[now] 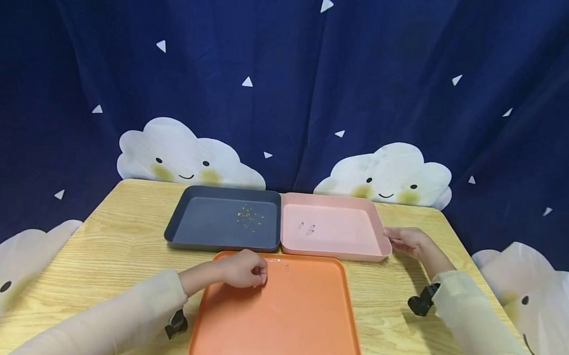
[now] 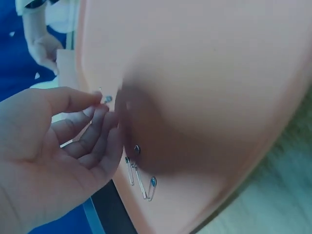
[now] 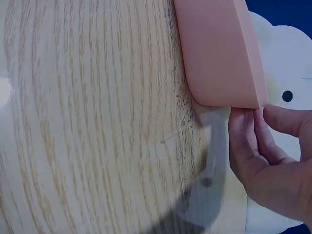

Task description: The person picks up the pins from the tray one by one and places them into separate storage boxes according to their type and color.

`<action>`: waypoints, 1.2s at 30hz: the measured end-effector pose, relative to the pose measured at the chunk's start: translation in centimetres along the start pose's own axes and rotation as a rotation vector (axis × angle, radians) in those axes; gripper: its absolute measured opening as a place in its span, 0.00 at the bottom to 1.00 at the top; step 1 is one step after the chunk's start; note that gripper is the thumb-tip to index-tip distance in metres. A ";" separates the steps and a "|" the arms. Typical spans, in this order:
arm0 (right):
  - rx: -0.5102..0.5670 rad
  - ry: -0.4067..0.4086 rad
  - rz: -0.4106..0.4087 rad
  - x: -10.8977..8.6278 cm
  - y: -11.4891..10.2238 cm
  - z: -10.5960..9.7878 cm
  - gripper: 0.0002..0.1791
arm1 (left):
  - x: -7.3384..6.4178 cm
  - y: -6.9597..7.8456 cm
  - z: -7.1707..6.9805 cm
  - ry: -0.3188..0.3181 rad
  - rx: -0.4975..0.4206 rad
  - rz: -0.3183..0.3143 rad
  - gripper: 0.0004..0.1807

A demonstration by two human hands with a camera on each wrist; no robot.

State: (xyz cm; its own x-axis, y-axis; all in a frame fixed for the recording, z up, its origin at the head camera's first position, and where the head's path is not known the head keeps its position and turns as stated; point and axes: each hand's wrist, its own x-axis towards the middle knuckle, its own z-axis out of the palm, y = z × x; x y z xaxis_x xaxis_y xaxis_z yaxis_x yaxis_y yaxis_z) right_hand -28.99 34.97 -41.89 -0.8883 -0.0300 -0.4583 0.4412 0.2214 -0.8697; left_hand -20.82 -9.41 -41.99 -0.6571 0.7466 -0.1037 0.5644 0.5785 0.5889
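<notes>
My left hand hangs over the far left part of an orange tray, fingers curled and thumb near the index fingertip. Whether anything is between those fingertips I cannot tell. Just past them shows a safety pin; several more safety pins lie in the tray close below the hand, hidden by it in the head view. Two pins, one being this safety pin, show right of the hand. My right hand grips the right side of a pink tray, thumb at the rim, fingers against the outer wall.
Left of the pink tray stands a dark grey tray holding many tiny gold-coloured pieces. A few safety pins lie inside the pink tray. All trays stand on a wooden table before a blue curtain.
</notes>
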 end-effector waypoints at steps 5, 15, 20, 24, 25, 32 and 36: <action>-0.021 -0.001 0.004 -0.1 -0.2 0.1 0.28 | 0.2 -0.2 -0.2 -0.044 -0.353 -0.100 0.06; -0.031 -0.006 0.005 0.1 -0.2 0.1 0.28 | 0.5 -0.2 -0.3 -0.045 -0.646 -0.167 0.09; -0.029 -0.008 0.004 0.2 0.0 0.1 0.29 | 0.6 -0.2 -0.4 -0.001 -0.640 -0.211 0.09; -0.033 -0.010 0.002 0.2 -0.1 0.2 0.31 | 1.0 0.0 -0.4 0.046 -0.687 -0.281 0.09; -0.033 -0.009 0.001 0.1 -0.1 0.2 0.31 | 1.1 0.1 -0.5 0.058 -0.702 -0.296 0.09; -0.048 -0.007 -0.001 0.1 -0.1 0.2 0.29 | 1.8 0.3 -0.7 0.101 -0.780 -0.343 0.10; -0.054 0.005 0.002 0.0 -0.2 0.4 0.31 | 2.1 0.5 -1.2 0.085 -0.796 -0.331 0.11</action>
State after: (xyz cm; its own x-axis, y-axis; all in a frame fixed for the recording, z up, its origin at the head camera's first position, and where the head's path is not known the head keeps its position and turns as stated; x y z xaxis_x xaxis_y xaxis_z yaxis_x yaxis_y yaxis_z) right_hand -29.02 34.51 -41.80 -0.8879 -0.0249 -0.4594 0.4359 0.2741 -0.8573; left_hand -22.55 -7.96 -40.91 -0.7789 0.5351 -0.3272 -0.1594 0.3357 0.9284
